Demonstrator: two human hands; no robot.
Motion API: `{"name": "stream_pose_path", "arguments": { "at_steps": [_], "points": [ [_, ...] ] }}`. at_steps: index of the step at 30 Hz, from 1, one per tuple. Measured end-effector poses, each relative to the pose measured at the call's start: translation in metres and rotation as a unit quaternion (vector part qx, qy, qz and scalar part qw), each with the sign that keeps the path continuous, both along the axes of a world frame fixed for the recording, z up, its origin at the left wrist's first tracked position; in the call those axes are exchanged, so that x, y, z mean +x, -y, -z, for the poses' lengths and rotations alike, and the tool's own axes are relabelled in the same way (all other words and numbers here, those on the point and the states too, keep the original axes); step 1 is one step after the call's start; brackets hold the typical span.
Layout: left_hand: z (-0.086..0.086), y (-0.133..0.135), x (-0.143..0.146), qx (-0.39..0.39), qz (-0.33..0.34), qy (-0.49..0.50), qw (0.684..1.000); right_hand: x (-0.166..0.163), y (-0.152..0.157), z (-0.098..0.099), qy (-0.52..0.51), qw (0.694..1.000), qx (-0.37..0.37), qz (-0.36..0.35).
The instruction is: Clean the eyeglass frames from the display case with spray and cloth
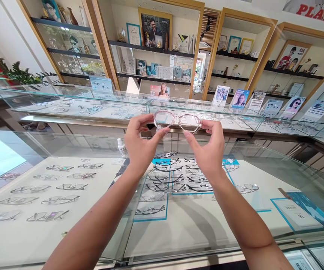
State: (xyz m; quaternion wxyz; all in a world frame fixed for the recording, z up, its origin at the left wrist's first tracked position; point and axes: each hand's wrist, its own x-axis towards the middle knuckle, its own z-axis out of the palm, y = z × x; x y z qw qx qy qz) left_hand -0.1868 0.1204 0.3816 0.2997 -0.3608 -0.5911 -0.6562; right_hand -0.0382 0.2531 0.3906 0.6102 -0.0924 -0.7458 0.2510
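A pair of eyeglasses (177,118) with a thin pinkish clear frame is held up in front of me, above the glass display case (74,146). My left hand (141,140) pinches its left side, with the thumb under the left lens. On the opposite side, my right hand (208,144) grips the other end, thumb below the right lens. Both arms reach over the case. Beneath them lie rows of dark-framed eyeglasses (166,187), partly hidden by my hands and forearms.
More eyeglasses (47,215) lie in rows on a pale panel at left. A white spray bottle (122,147) stands behind my left hand. Farther back runs a second glass counter (116,108) topped with advertising cards (240,98). Wood-framed shelves (153,50) line the wall.
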Motion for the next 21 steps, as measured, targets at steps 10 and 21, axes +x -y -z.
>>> {"name": "stream_pose_path", "arguments": {
  "at_steps": [10,21],
  "points": [
    [0.0010,0.0007,-0.0017,-0.006,0.004,0.012,1.000,0.0009,0.0008,-0.0001,0.003,1.000,-0.001,0.004],
    [0.0008,0.0036,0.0009,-0.012,-0.055,-0.055,0.997,-0.0001,-0.0015,0.0011,0.032,0.999,-0.029,-0.011]
  ]
}}
